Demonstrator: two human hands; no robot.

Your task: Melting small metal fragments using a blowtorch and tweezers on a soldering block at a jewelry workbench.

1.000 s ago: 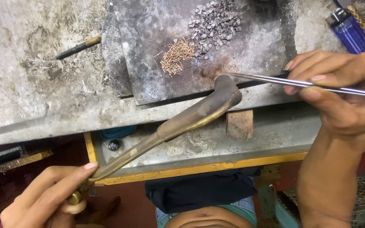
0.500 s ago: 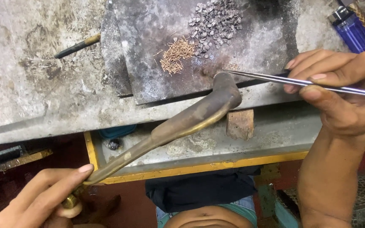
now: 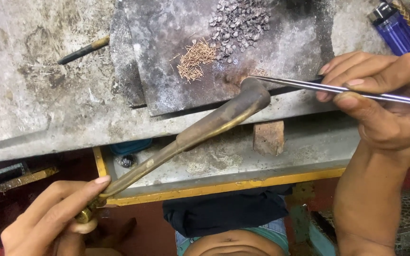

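Two hands at the bench: left hand point(image 3: 48, 223) grips a brass torch point(image 3: 200, 130), right hand point(image 3: 380, 104) pinches tweezers point(image 3: 309, 85) at its nozzle, where a slip could scatter the gold wire bits point(image 3: 193, 59) just beyond.

bare bench point(image 3: 39, 109) left of slab point(image 3: 176, 90)

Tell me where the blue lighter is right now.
In the head view, the blue lighter lies at the top right corner of the workbench, just above the right hand holding the tweezers.
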